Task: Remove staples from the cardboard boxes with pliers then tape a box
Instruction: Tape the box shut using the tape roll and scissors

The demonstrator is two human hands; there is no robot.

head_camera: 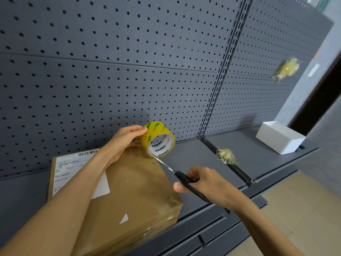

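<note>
Cardboard box (132, 193) lies flat on the grey shelf (193, 159), sitting toward the shelf's near edge, its near right corner almost at the lip. A white shipping label (73, 174) covers its far left part, and clear tape bands run across its near right side. Right of the box I have a stretch of bare shelf as far as a black divider (230, 163) that runs from the pegboard (110, 71) out to the front edge. A crumpled wad of yellowish tape (226, 156) sits on that divider, and a second wad (286, 69) is stuck on the pegboard higher up on the right.

Beyond the divider, at the far right, stands a white open-topped bin (280, 139); I cannot see what is inside it.

My left hand (121, 143) reaches over the box and grips the yellow tape roll (158, 139) at the box's far right corner, thumb on top of the roll and fingers behind it. The roll stands on its edge with its core facing me. My right hand (201, 183) is curled around the black handles of a pair of scissors (182, 179), held above the shelf just right of the box. The thin blades point up and left, their tip at the lower edge of the roll.
</note>
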